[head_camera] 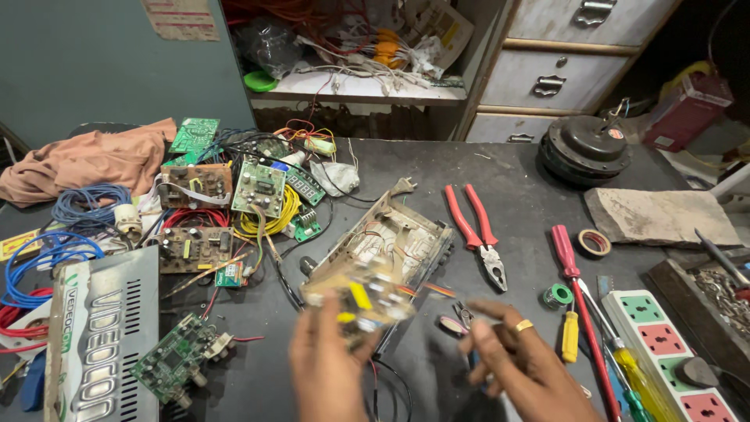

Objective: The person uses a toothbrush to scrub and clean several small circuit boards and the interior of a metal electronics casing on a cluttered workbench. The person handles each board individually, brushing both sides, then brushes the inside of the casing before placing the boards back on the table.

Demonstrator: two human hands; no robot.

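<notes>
My left hand (332,367) holds a tan circuit board (355,301) with yellow parts, blurred by motion, lifted above the dark workbench (508,180). Just behind it lies an opened grey metal device case (391,238) with wires inside. My right hand (519,359), with a gold ring, hovers to the right with fingers spread and holds nothing; small pink-handled cutters (457,320) lie by its fingertips.
Red-handled pliers (478,230), a red screwdriver (574,281), a yellow screwdriver (570,336), a tape roll (594,242) and a power strip (676,352) lie at right. Circuit boards (258,187), wire coils (86,207) and a silver device lid (101,344) crowd the left. A round motor (586,148) sits far right.
</notes>
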